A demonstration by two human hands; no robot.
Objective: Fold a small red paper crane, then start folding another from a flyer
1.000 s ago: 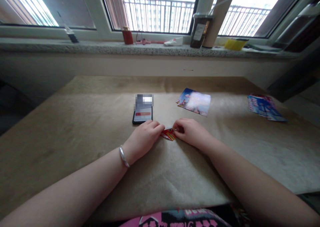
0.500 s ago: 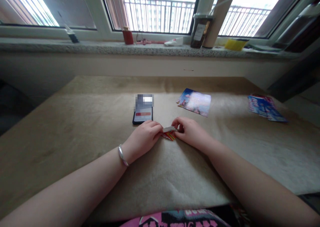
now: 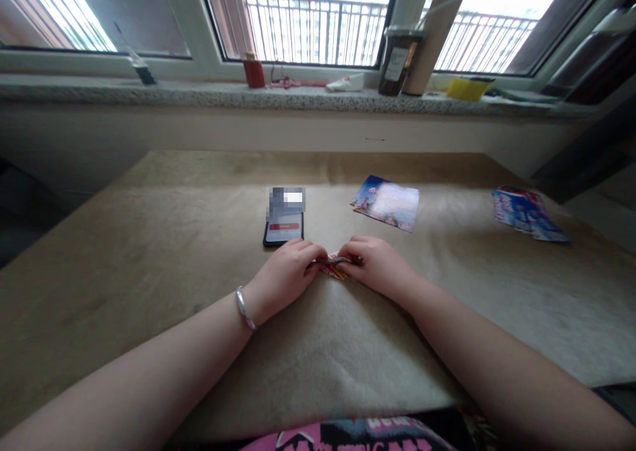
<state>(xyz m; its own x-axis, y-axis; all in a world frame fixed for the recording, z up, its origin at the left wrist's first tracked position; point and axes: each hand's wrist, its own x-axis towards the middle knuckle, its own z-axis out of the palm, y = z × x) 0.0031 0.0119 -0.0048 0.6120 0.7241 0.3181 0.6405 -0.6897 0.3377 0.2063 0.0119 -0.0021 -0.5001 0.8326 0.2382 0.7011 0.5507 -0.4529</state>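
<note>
My left hand (image 3: 285,272) and my right hand (image 3: 380,265) meet at the middle of the tan table (image 3: 149,272). Both pinch a small red folded paper (image 3: 334,267) between their fingertips, and its top flap lies nearly flat over the lower part. A silver bangle (image 3: 244,308) sits on my left wrist. A black phone (image 3: 283,226) with a lit screen lies just beyond my left hand.
A blue picture card (image 3: 388,202) lies beyond my right hand. Another blue printed sheet (image 3: 527,214) lies at the table's right edge. The stone windowsill (image 3: 199,95) holds a red cup (image 3: 253,72), a dark jar (image 3: 396,61), a yellow object (image 3: 466,88) and a brush (image 3: 139,67).
The paper's flap was lifted up white-side-out half a second ago; it is now folded down flatter between both hands. My hands stayed in place.
</note>
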